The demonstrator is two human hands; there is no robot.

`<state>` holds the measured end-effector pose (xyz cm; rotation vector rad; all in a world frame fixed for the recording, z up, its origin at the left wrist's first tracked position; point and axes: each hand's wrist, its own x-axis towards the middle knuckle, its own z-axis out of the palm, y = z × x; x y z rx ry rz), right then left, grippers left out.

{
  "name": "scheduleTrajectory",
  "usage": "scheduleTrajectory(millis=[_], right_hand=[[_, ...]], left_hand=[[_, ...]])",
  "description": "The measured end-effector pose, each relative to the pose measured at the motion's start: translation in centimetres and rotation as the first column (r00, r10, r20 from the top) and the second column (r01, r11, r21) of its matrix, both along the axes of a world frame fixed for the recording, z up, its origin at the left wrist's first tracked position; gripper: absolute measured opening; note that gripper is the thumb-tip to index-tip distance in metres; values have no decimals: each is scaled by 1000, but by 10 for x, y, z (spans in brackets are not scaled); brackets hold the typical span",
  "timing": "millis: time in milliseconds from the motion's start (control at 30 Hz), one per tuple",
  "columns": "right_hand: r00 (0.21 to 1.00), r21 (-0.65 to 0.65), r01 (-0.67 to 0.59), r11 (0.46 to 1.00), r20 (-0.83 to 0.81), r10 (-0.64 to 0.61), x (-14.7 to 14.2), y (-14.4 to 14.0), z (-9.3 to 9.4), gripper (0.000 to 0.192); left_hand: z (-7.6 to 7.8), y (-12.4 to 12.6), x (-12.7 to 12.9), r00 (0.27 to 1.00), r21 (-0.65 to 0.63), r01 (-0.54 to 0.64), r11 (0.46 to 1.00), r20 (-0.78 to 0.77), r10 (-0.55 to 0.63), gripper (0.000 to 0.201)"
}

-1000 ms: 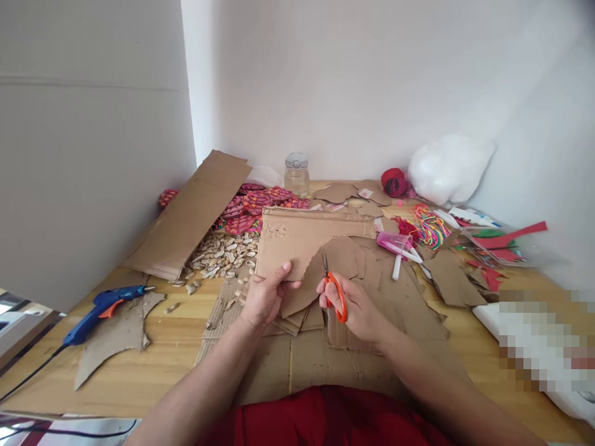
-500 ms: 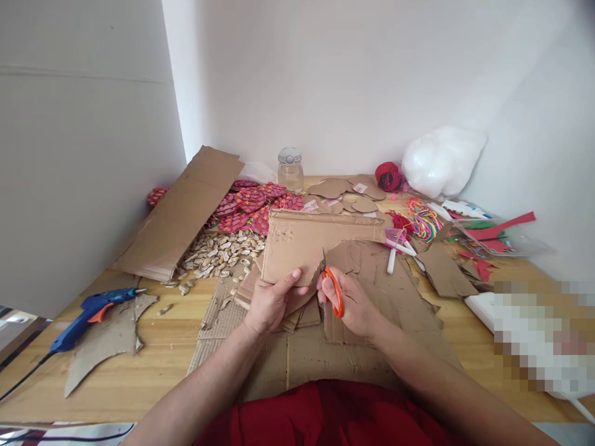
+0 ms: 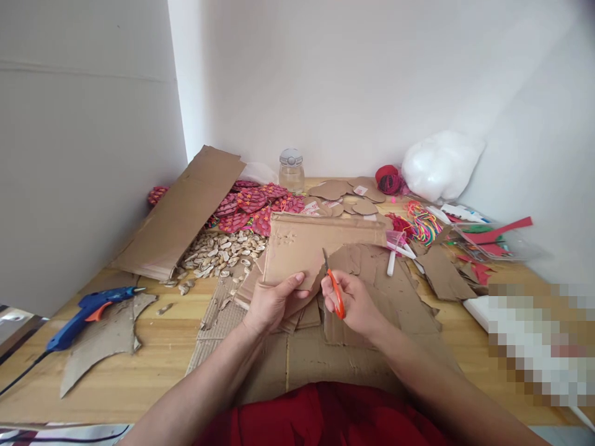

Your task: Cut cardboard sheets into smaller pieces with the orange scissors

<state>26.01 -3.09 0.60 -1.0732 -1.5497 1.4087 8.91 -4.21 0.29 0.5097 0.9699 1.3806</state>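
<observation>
My left hand (image 3: 269, 303) grips the near edge of a brown cardboard sheet (image 3: 307, 244) and holds it tilted up over the table. In my right hand (image 3: 356, 303) are small orange-handled scissors (image 3: 333, 286), their short blades pointing up into the sheet's jagged cut edge just right of my left thumb. Below both hands lie more cardboard offcuts (image 3: 376, 291) on a flat cardboard base.
A blue glue gun (image 3: 86, 311) lies at the left on a cardboard scrap. Behind are a leaning cardboard flap (image 3: 181, 214), a pile of pale shells (image 3: 218, 251), pink patterned pieces (image 3: 253, 201), a glass jar (image 3: 291, 168), coloured cords (image 3: 421, 223), red felt strips and a white plastic bag (image 3: 441, 164).
The cardboard sheet has been lowered and drawn closer to me. The scissors have worked further along its cut edge, now close to my left thumb.
</observation>
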Motion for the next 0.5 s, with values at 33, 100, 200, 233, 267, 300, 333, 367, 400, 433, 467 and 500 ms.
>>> scheduleTrajectory(millis=[33, 100, 200, 233, 267, 300, 333, 367, 400, 433, 467, 500], right_hand=[[1000, 3, -18, 1000, -4, 18, 2, 1, 1, 53], [999, 35, -24, 999, 43, 23, 5, 3, 2, 54], [993, 32, -10, 999, 121, 6, 9, 5, 3, 52], [991, 18, -4, 1000, 131, 1, 10, 5, 2, 50], [990, 10, 4, 1000, 140, -6, 10, 5, 2, 49], [988, 15, 16, 1000, 156, -18, 11, 5, 2, 49], [983, 31, 27, 999, 181, -32, 12, 5, 2, 49], [977, 51, 36, 998, 207, -46, 12, 5, 3, 50], [971, 74, 44, 996, 230, -60, 13, 6, 4, 51], [966, 95, 47, 994, 248, -69, 13, 6, 6, 51], [962, 110, 46, 993, 263, -73, 14, 7, 7, 51], [958, 118, 43, 992, 276, -74, 14, 8, 9, 51]], left_hand=[[-1, 0, 0, 1000, 1, 24, 1000, 2, -24, 35], [-2, -1, 0, 998, -4, 66, 998, 16, -66, 35], [-5, -2, 2, 998, -8, 66, 998, 24, -66, 36], [-6, -2, 3, 998, -14, 66, 998, 26, -66, 36], [-7, -2, 3, 997, -20, 71, 997, 28, -70, 36], [-7, -2, 3, 997, -24, 77, 997, 29, -77, 35], [-7, -1, 2, 996, -25, 83, 996, 29, -82, 35], [-6, 0, -1, 996, -26, 90, 996, 25, -90, 35], [-5, 2, -4, 995, -26, 101, 995, 17, -101, 37], [-4, 4, -9, 993, -26, 122, 992, 8, -122, 39], [-2, 7, -14, 989, -26, 145, 989, 1, -145, 41], [0, 10, -20, 986, -22, 164, 986, -6, -164, 43]])
